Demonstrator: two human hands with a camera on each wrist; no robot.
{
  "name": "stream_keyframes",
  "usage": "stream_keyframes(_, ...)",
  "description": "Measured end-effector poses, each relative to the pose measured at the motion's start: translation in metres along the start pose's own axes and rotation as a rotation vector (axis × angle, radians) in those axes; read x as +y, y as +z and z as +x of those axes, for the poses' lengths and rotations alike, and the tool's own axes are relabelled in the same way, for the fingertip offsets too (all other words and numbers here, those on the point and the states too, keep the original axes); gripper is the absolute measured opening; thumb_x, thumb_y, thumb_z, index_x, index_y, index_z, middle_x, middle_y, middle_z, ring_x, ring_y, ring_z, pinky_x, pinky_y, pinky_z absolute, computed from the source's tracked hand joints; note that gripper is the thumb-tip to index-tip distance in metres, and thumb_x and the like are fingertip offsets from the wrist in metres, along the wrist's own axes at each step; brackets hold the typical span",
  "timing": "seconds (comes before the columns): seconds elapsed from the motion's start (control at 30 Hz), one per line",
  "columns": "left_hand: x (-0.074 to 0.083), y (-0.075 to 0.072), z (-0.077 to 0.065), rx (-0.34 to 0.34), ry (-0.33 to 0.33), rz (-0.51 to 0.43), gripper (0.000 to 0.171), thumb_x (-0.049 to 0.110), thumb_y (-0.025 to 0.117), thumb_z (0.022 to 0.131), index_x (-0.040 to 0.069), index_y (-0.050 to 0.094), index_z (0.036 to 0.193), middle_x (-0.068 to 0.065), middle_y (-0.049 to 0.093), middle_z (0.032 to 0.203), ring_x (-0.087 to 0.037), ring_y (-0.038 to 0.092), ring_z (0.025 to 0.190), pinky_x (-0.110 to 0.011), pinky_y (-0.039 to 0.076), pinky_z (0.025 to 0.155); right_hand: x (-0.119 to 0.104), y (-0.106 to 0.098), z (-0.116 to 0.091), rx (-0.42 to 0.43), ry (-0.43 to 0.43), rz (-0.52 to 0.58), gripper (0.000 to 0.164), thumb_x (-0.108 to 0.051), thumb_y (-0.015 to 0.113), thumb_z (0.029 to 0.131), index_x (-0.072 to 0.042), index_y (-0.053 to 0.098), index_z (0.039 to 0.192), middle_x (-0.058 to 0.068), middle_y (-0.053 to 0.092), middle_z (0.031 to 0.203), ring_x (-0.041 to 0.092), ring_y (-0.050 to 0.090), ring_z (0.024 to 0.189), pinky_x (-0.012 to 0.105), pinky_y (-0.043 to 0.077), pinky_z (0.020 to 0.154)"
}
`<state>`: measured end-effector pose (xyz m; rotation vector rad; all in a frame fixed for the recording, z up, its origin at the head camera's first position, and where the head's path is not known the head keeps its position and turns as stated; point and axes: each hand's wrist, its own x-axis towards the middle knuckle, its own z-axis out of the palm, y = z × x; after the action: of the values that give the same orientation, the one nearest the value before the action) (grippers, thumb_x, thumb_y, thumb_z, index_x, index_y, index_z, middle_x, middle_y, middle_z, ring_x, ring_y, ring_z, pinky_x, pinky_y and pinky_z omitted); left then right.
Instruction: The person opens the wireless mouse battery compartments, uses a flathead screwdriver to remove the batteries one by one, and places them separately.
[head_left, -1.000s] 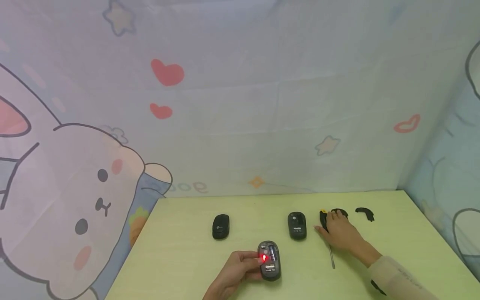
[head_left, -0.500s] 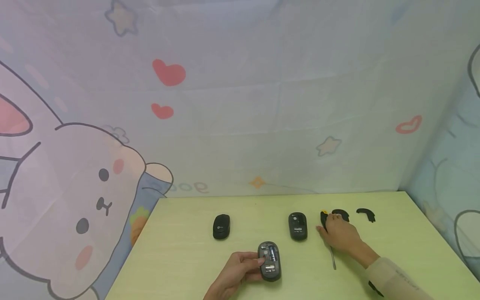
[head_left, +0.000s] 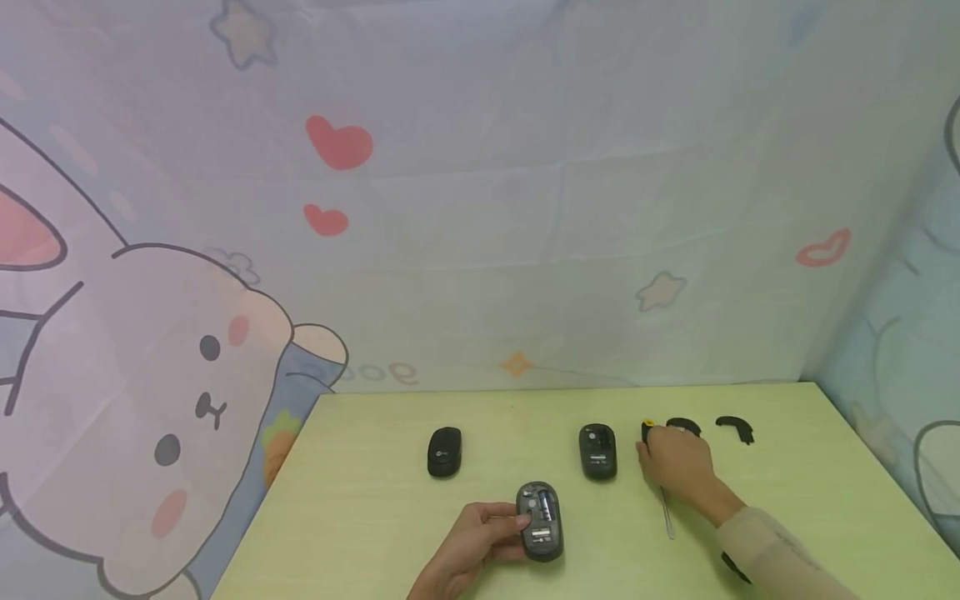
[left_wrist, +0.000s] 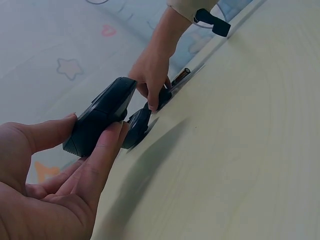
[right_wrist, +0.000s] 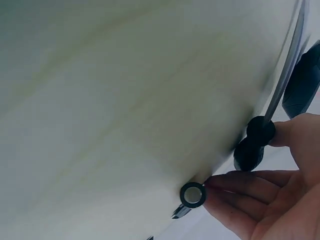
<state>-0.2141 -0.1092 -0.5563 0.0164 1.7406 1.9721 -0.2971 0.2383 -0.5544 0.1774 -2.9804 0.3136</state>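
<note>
Our right hand (head_left: 681,462) has drawn in, bringing the screwdriver (right_wrist: 260,131) within grasp (closure unclear); our left hand (head_left: 471,543) pinches the computer mouse (head_left: 543,528)

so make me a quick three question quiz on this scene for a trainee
1. Multiple choice: which hand is nearer the screwdriver? A) left B) right
2. True or false: the mouse in the left hand shows its underside to the head camera.
3. How many mice does the head view show?

Key:
1. B, the right hand
2. True
3. Three: the held one, the leftmost mouse and the middle mouse resting on the table
</note>
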Motion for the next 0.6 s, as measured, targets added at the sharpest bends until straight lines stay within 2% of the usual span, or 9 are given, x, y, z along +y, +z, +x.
stream_keyframes(0.13,-0.001,0.0,0.0,0.004,-0.001,-0.008,0.039,0.013,0.074,0.097,-0.011,0.067,0.126,-0.018,0.079,0.112,-0.022,0.079,0.099,-0.035,0.068,0.087,-0.002,-0.003,0.003,0.021,0.009,-0.014,0.045,-0.021,0.066,0.098,-0.014,0.045,0.059,-0.001,0.044,0.054,0.015,0.04,0.049,0.026,0.03,0.038)
stream_keyframes(0.23,-0.001,0.0,0.0,0.012,-0.005,-0.022,0.037,0.009,0.072,0.097,-0.013,0.066,0.126,-0.019,0.079,0.112,-0.021,0.079,0.098,-0.035,0.069,0.085,-0.003,-0.009,0.005,0.028,0.035,0.031,0.042,-0.016,0.067,0.096,-0.013,0.045,0.06,-0.002,0.04,0.055,0.015,0.037,0.05,0.025,0.027,0.039)
stream_keyframes(0.33,-0.001,0.001,0.0,0.017,-0.009,-0.033,0.036,0.006,0.07,0.097,-0.014,0.065,0.127,-0.02,0.078,0.113,-0.021,0.078,0.097,-0.035,0.069,0.085,-0.006,-0.018,0.006,0.027,0.062,0.1,0.039,-0.016,0.069,0.096,-0.012,0.047,0.063,-0.002,0.041,0.056,0.015,0.038,0.05,0.025,0.028,0.04)
stream_keyframes(0.47,0.0,0.002,0.0,0.01,-0.008,-0.039,0.036,0.005,0.07,0.097,-0.014,0.065,0.127,-0.02,0.078,0.114,-0.021,0.078,0.098,-0.035,0.069,0.085,-0.01,-0.033,0.005,-0.014,0.101,0.233,0.04,-0.02,0.07,0.096,-0.011,0.05,0.063,-0.002,0.045,0.054,0.013,0.042,0.048,0.021,0.03,0.04)
stream_keyframes(0.6,0.001,0.002,0.0,0.005,-0.007,-0.042,0.037,0.006,0.07,0.097,-0.014,0.065,0.127,-0.021,0.078,0.115,-0.021,0.078,0.098,-0.035,0.069,0.085,-0.013,-0.05,0.005,-0.029,0.095,0.377,0.043,-0.021,0.073,0.095,-0.009,0.057,0.058,-0.007,0.043,0.047,0.009,0.038,0.044,0.018,0.029,0.041)
